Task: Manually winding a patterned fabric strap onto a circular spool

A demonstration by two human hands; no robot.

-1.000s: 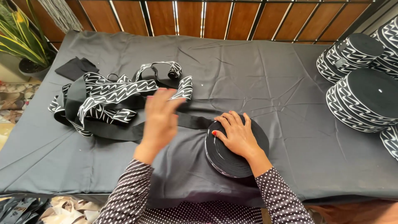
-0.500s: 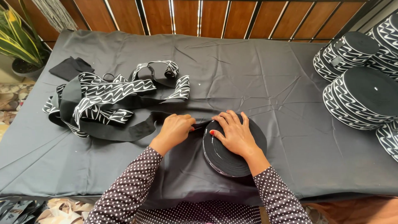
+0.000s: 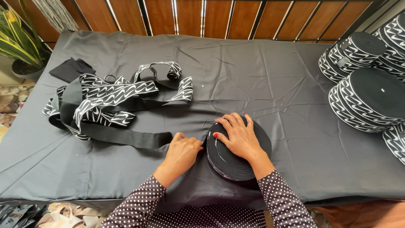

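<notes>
1. Head view: the right hand [image 3: 241,137] lay flat, fingers spread, on the black roll [image 3: 236,157] at six o'clock.
2. The left hand [image 3: 182,150] pinched the band [image 3: 126,138] at the roll's nine o'clock.
3. Much loose patterned band [image 3: 114,95] remained unwound at ten o'clock; finished rolls [image 3: 371,99] sat at three.

We see bench [image 3: 274,76] covered in dark grey cloth. Roll [image 3: 236,158] under right hand [image 3: 240,137]: black; red nail polish on that hand. Loose band [image 3: 109,99]: black with white wavy pattern, plain black on reverse. Stacked rolls [image 3: 367,97] at right: same black-and-white waves. Our sleeves [image 3: 278,202]: dark with white polka dots. Fence [image 3: 219,17]: reddish-brown slats. Plant [image 3: 17,40]: green-yellow striped leaves.
</notes>
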